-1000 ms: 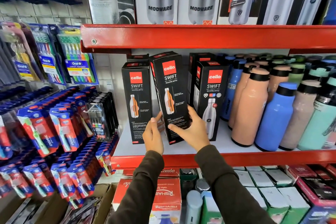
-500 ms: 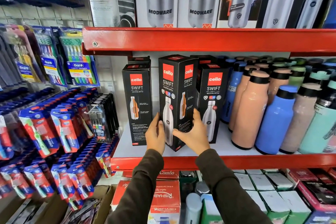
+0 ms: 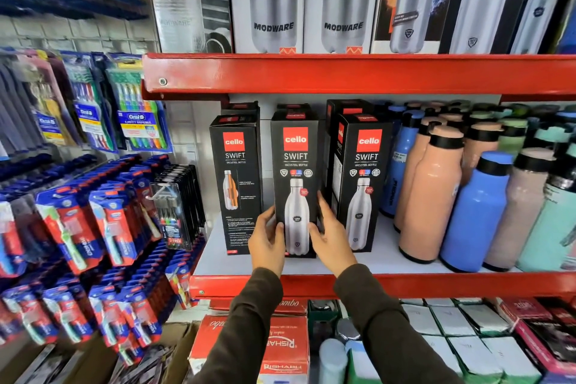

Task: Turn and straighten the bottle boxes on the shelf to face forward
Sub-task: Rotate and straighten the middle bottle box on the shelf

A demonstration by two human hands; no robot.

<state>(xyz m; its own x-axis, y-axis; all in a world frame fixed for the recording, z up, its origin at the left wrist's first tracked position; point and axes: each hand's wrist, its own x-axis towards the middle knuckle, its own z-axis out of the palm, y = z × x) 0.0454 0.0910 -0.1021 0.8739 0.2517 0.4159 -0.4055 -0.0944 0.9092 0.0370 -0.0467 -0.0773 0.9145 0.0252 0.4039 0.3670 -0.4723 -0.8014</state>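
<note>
Middle box [image 3: 295, 165]: upright on the white shelf [image 3: 383, 259], front face forward, between two other Cello boxes.
Left hand [image 3: 266, 240]: grasps its lower left edge.
Right hand [image 3: 332, 237]: grasps its lower right edge.

Three black bottle boxes stand along the front edge of the white shelf [image 3: 386, 262], with narrow gaps between them. The left box [image 3: 237, 184] and the middle box [image 3: 294, 165] are parted by a slim channel, its lower end filled by the left hand [image 3: 268, 243]. The right hand [image 3: 332, 235] blocks the gap between the middle box and the right box [image 3: 363, 178]. More boxes close off the rear. Bare shelf lies open at the front left corner. To the right, packed loose bottles [image 3: 433, 196] leave no passage. The red shelf above [image 3: 343, 72] limits headroom over the box tops.
</note>
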